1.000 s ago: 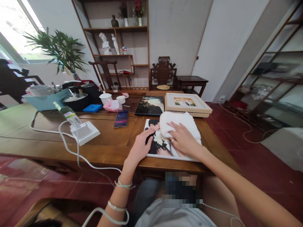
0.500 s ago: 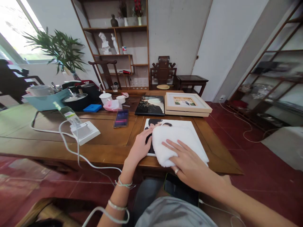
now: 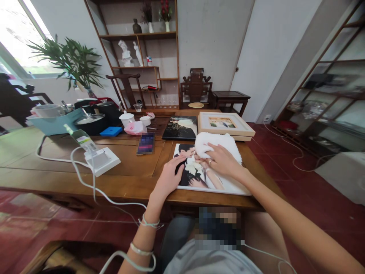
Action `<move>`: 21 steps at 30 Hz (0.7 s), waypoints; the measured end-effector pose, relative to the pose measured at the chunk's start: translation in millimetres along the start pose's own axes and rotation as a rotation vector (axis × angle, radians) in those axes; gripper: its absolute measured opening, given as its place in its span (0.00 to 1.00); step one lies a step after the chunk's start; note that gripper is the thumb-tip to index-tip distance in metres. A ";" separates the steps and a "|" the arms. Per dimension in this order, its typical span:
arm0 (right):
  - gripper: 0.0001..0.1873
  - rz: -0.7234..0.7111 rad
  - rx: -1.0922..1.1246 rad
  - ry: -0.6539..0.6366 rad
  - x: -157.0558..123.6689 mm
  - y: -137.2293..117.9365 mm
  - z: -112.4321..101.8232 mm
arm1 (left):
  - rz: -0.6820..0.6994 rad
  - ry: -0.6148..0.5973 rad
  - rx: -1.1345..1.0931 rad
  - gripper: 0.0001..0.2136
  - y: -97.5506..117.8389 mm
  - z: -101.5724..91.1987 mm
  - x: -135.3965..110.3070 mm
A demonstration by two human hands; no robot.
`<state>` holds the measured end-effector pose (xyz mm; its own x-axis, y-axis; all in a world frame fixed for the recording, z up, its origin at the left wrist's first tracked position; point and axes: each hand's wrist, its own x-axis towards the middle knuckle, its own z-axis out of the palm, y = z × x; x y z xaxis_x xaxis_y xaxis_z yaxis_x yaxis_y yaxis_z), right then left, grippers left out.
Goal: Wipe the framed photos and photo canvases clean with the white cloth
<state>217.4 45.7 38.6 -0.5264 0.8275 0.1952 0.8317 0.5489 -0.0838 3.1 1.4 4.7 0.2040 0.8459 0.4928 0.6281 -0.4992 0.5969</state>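
Observation:
A large photo print [image 3: 199, 177] of a couple lies flat at the near edge of the wooden table [image 3: 128, 167]. My left hand [image 3: 169, 177] rests flat on the print's left edge, fingers spread. My right hand [image 3: 221, 161] presses a white towel [image 3: 218, 144] onto the upper right part of the print, fingers laid over the cloth.
Behind the print lie a dark photo panel [image 3: 181, 127] and a light framed picture [image 3: 224, 125]. A phone [image 3: 146, 143], a white box with a cable [image 3: 98, 159], a blue box [image 3: 111, 131], tea ware [image 3: 127, 118] and a pot [image 3: 90, 122] stand to the left. Shelves line the back wall.
My right hand slid the towel down to the print's near edge, then back up to its far right part. My left hand stayed on the left edge.

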 end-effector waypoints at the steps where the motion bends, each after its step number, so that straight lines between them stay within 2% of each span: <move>1: 0.23 0.003 -0.008 -0.002 0.5 -2.9 0.1 | -0.002 0.002 0.000 0.15 0.0 0.1 0.1; 5: 0.21 -0.031 -0.005 -0.019 -13.9 -26.8 -1.1 | 0.007 0.009 -0.018 0.16 0.1 0.4 0.2; 10: 0.16 -0.133 0.060 -0.065 -57.1 -66.8 -7.7 | 0.003 -0.016 -0.026 0.17 1.9 -1.0 0.5; 13: 0.13 -0.192 0.106 -0.068 -82.0 -81.4 -13.3 | -0.007 -0.021 -0.022 0.17 2.9 -1.9 0.6; 17: 0.14 -0.237 0.179 -0.056 -97.1 -77.7 -18.8 | -0.012 -0.006 -0.024 0.16 2.7 -1.8 0.7; 21: 0.16 -0.208 0.194 -0.007 -91.2 -52.5 -16.3 | -0.019 -0.008 -0.015 0.15 1.1 -0.6 0.8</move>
<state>224.6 -60.5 41.1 -0.6837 0.6953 0.2215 0.6567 0.7186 -0.2286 3.5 1.5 6.2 0.1982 0.8569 0.4759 0.6206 -0.4855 0.6158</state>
